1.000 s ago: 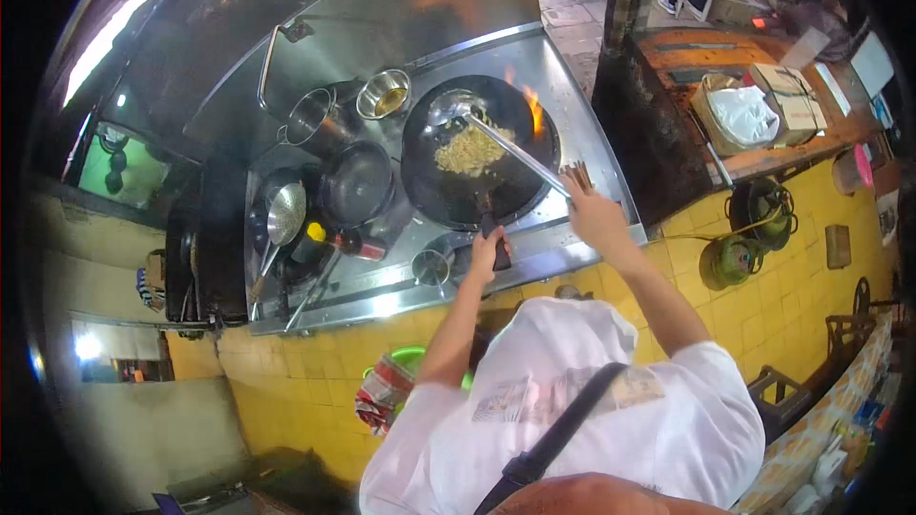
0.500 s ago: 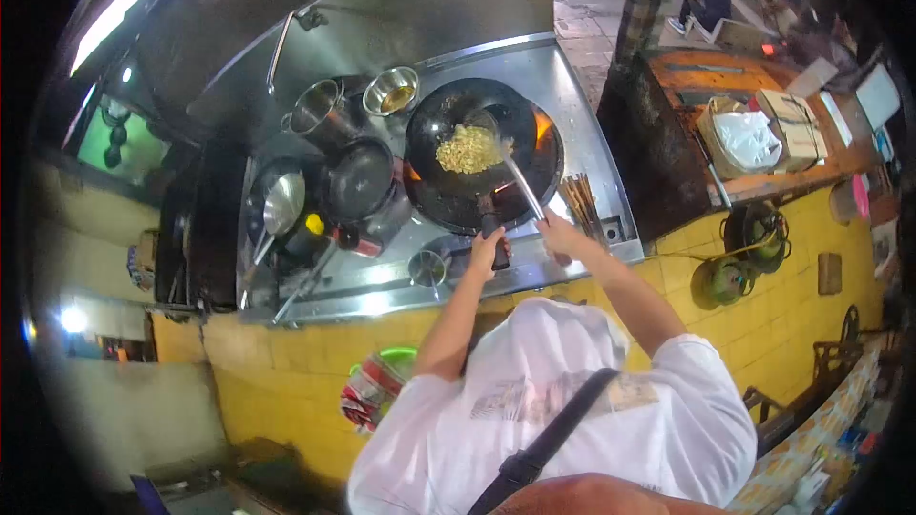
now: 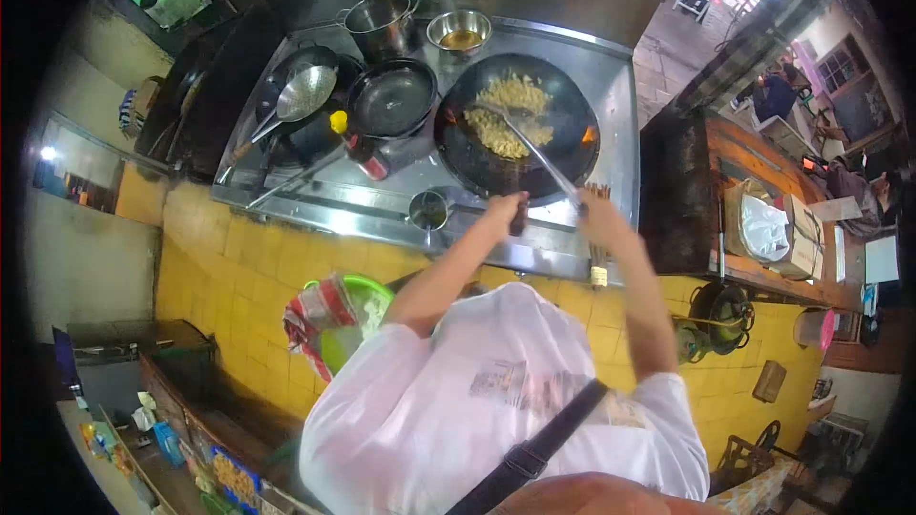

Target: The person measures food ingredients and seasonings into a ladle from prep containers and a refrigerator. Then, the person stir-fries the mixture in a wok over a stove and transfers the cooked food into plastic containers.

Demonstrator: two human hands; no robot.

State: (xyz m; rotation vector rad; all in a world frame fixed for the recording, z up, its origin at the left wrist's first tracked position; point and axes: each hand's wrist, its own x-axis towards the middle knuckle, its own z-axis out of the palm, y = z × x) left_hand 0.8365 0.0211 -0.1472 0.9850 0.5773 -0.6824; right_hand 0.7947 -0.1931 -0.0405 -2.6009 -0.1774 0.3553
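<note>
Head view, hands [image 3: 504, 216] [image 3: 604, 222] on wok [image 3: 460, 154] and ladle [image 3: 542, 163], shirt print [image 3: 496, 380] blurred

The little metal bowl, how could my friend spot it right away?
On the steel stovetop, find the black wok with food in it. Just past the wok's upper-left edge, right of the tall pot, sits the bowl. Unlike that pot, it's low and shallow, with brownish liquid inside.

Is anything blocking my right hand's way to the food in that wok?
Nothing visible does. Your right hand holds the ladle, which reaches over the wok to the food. The bundle of thin sticks shows behind that hand, off the path, and your left hand grips the wok's handle, to one side.
</note>
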